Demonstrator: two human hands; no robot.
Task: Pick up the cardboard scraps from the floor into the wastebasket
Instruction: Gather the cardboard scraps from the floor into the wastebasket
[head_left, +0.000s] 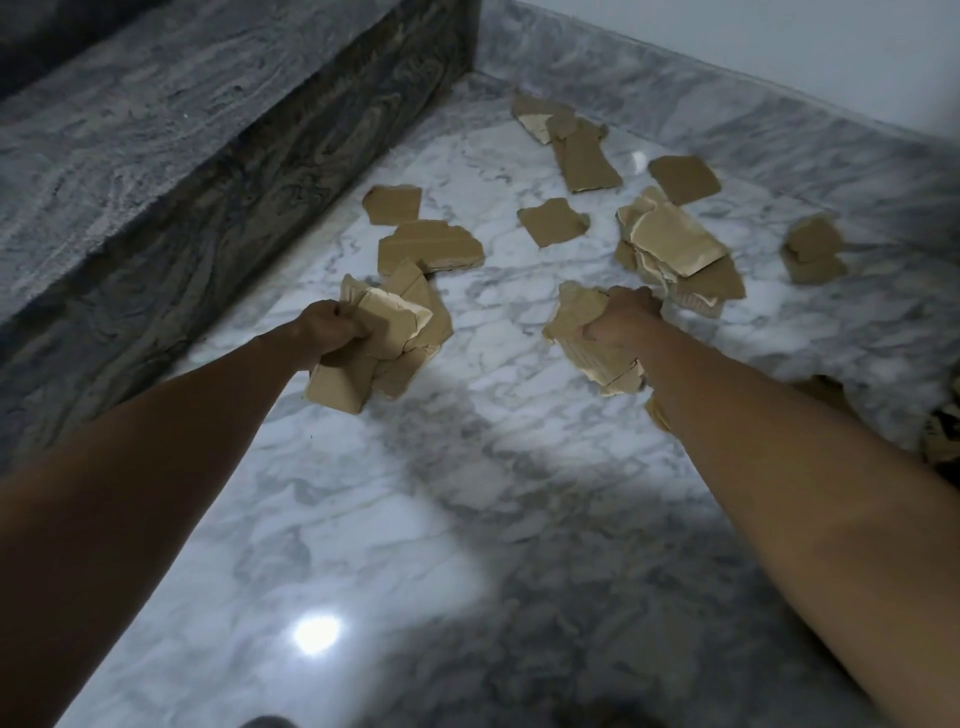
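Already both hands were full: the left hand was clenched around a wad of cardboard scraps, and the right hand was closed on another bundle. Loose scraps lay on the marble floor beyond the knuckles, the torn heap just ahead of the right hand, nearer to it than to the left. No wastebasket was clearly in view, only a dark blurred shape at the right edge.

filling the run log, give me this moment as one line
left hand: grip shut on scraps | right hand: grip shut on scraps | loose cardboard scraps: many on floor | wastebasket: not clearly visible
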